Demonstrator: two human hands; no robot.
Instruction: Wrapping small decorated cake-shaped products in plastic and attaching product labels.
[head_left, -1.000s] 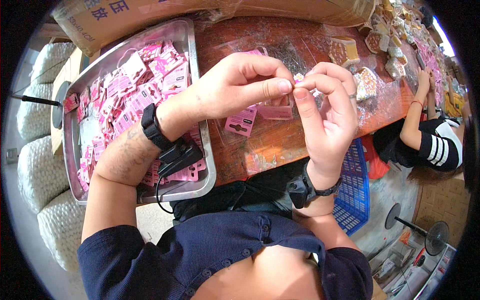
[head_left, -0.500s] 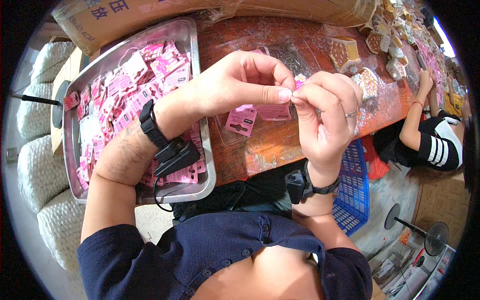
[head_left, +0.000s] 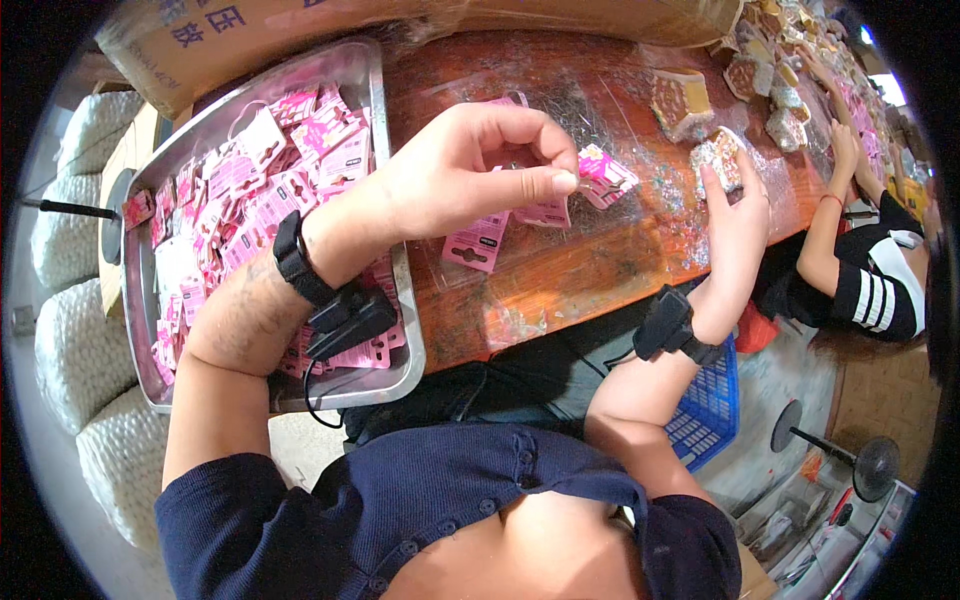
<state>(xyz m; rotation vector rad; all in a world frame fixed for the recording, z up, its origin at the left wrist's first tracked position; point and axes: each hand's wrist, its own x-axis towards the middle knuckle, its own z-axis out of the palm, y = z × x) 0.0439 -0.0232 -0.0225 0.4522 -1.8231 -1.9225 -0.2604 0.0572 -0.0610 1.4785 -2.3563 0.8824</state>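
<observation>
I am watching the left hand pinching a small pink packet between thumb and forefinger, fingers closed on its left edge, holding it just above the wooden bench. The packet is tilting a little, its far end pointing toward the right hand. That right hand is hovering apart from the packet, fingers loosely spread and gripping nothing, its fingertips lying just beside a pile of small glittery pieces on the bench.

Under the left hand more pink cards are lying flat on the bench, partly covered by clear film. To the left a metal tray is sitting on the bench edge, heaped with pink and white packets; my left forearm is crossing over its near corner. Both wrists are wearing black straps, each carrying a small black device, with a cable hanging from the left one.

Farther along the bench, stacks of brown and cream packages are lying near its far edge. At the right another person in a black top with white stripes is working at the same bench, arm reaching onto it. A blue plastic crate is standing below the bench by my right elbow, and white sacks are piled at the left.
</observation>
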